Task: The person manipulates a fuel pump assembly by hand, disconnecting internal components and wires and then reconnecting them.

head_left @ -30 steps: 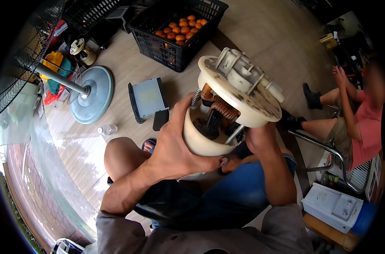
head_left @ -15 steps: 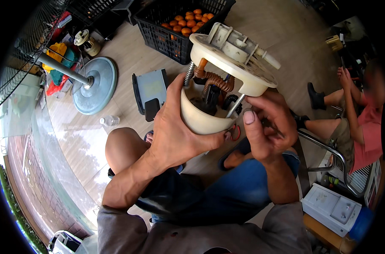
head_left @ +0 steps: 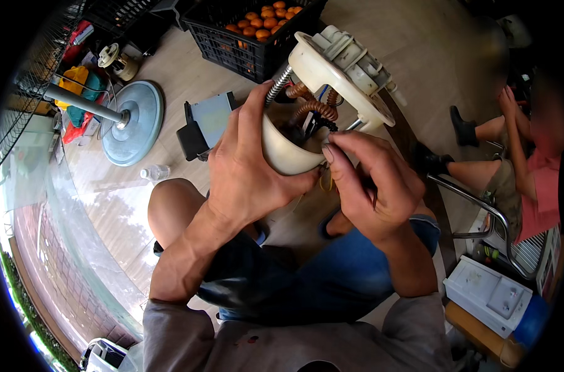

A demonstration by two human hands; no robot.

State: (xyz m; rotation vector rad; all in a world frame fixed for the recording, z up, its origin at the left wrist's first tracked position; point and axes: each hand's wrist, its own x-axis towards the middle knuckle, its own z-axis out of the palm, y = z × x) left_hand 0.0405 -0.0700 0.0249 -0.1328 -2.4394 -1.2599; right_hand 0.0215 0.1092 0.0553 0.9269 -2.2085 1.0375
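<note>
A cream plastic fuel pump module (head_left: 283,152) is held tilted above my knees. My left hand (head_left: 238,164) wraps around its cup from the left, with the thumb along the lower front. The round lid (head_left: 322,71) leans away to the upper right, spaced from the cup by a spring-covered rod (head_left: 278,85) and a bare metal rod. Brown corrugated hose (head_left: 316,110) and dark wires run in the gap. My right hand (head_left: 381,189) is closed in a pinch at the cup's right rim, below the bare rod; what lies between thumb and forefinger is hidden.
A black crate (head_left: 223,46) of oranges stands beyond the module. To the left are a fan's round base (head_left: 133,124), a metal box (head_left: 210,118), a clear bottle (head_left: 156,172) and another pump module (head_left: 117,61). At right, a person in pink (head_left: 536,208) sits near a metal-framed chair (head_left: 480,201).
My right hand has moved left and up, from near the lid's edge to the cup's rim. The module has tilted further, its lid leaning more to the right.
</note>
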